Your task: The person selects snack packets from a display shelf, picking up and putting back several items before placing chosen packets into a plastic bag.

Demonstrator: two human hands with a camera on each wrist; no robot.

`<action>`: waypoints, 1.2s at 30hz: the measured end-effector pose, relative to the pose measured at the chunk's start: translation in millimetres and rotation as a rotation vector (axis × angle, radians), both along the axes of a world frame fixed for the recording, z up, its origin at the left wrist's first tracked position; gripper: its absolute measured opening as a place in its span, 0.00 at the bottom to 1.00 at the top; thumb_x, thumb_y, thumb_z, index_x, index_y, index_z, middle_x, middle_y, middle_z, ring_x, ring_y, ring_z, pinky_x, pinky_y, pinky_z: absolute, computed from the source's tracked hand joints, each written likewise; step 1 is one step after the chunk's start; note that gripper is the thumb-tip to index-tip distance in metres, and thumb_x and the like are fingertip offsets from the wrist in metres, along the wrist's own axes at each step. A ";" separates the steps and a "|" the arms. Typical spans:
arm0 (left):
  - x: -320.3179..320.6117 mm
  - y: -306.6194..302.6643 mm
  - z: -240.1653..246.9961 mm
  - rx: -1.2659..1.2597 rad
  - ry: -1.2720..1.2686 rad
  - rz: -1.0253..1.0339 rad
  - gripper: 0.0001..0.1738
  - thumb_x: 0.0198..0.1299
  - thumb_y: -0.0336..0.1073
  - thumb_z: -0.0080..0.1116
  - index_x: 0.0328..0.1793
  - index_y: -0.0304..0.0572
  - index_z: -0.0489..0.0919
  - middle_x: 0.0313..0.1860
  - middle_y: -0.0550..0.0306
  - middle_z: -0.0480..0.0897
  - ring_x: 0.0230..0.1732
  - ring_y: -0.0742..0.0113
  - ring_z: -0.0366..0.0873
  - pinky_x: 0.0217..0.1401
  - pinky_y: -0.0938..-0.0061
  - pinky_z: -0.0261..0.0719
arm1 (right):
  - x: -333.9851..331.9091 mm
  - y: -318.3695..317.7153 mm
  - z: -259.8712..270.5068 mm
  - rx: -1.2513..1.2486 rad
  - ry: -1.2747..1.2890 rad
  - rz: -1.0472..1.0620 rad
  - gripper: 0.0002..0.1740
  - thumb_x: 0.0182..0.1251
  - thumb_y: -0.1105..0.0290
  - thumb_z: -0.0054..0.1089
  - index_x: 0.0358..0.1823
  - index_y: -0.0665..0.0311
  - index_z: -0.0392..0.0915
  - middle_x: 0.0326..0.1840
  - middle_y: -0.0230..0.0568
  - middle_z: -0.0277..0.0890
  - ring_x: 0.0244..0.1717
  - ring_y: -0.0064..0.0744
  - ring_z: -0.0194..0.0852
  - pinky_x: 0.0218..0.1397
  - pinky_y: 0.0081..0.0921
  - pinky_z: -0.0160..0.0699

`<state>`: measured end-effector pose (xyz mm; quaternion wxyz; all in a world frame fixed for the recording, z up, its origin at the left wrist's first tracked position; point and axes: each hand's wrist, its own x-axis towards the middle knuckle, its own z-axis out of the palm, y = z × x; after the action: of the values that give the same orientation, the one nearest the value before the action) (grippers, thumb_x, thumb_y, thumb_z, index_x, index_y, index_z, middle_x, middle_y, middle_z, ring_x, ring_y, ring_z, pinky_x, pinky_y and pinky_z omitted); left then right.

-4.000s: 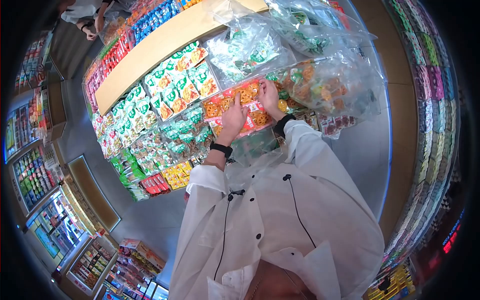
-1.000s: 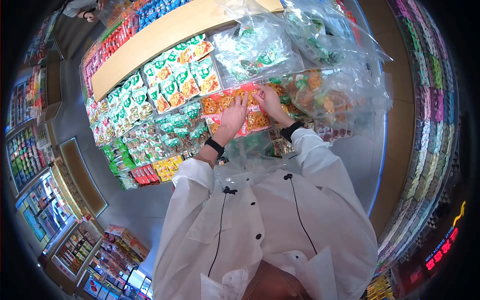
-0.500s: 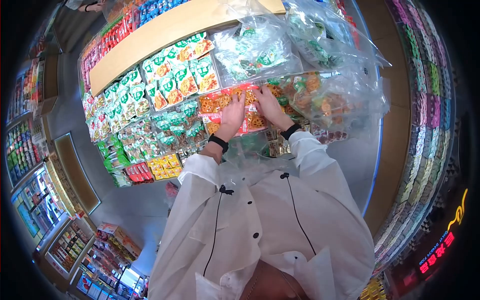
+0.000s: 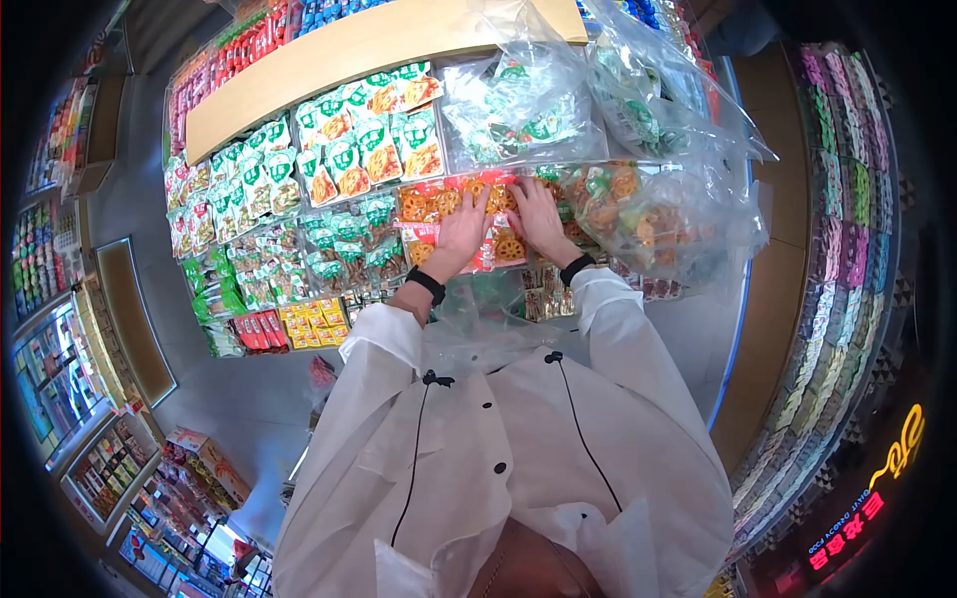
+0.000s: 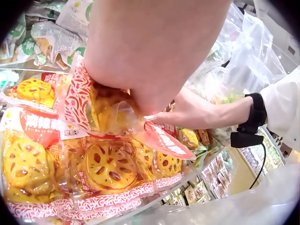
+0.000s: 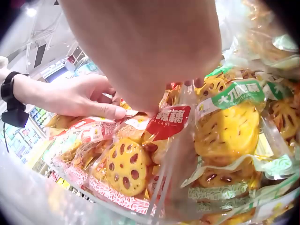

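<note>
Red-and-white packets of yellow lotus-root slices (image 4: 508,248) (image 5: 110,166) (image 6: 125,168) lie in a clear-edged compartment. My left hand (image 4: 462,229) (image 5: 145,47) (image 6: 86,97) rests on them, fingers fairly straight in the head view; one packet beneath it tilts up in the left wrist view. Just to the right, my right hand (image 4: 539,218) (image 5: 197,110) (image 6: 150,56) touches the packets near the compartment's right side, its fingertips partly hidden in the right wrist view. Green-labelled lotus packets (image 6: 229,126) lie beyond a clear divider.
Clear plastic bags (image 4: 678,214) with packets bulge at the right of the display. Green-and-white packets (image 4: 374,149) fill compartments at the left, below a pale wooden ledge (image 4: 389,38). A shelf of colourful packets (image 4: 837,239) curves along the far right.
The head view has shifted and turned slightly. Both hands stay over the red packets; the left index finger no longer points out alone, and the right hand's fingers lie more extended than earlier.
</note>
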<state>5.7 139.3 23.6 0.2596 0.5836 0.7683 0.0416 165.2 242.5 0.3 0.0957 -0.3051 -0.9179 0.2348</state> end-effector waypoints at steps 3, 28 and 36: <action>0.3 0.7 0.8 -0.002 -0.026 0.031 0.36 0.71 0.48 0.54 0.82 0.49 0.58 0.57 0.39 0.73 0.47 0.41 0.83 0.46 0.50 0.84 | 1.2 -7.2 -7.0 -0.020 0.182 -0.102 0.26 0.64 0.65 0.67 0.61 0.66 0.72 0.62 0.52 0.68 0.59 0.52 0.70 0.59 0.46 0.72; 1.5 -0.3 -2.5 0.005 -0.069 0.086 0.36 0.70 0.46 0.55 0.80 0.52 0.57 0.57 0.40 0.71 0.47 0.38 0.82 0.48 0.46 0.81 | -26.9 52.0 -60.4 -0.710 -0.202 -0.673 0.30 0.57 0.47 0.73 0.38 0.74 0.86 0.37 0.61 0.86 0.40 0.55 0.88 0.45 0.43 0.84; -1.8 -4.1 0.7 0.079 -0.129 0.103 0.36 0.69 0.45 0.57 0.80 0.50 0.58 0.55 0.41 0.72 0.44 0.38 0.83 0.45 0.47 0.82 | -44.9 14.5 -79.7 -0.595 0.255 -1.009 0.14 0.55 0.63 0.75 0.30 0.69 0.88 0.24 0.50 0.85 0.28 0.39 0.86 0.37 0.38 0.82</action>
<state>3.9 135.1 24.3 0.2829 0.5494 0.7766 0.1228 120.3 256.9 -79.3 0.2152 -0.6863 -0.5359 0.4421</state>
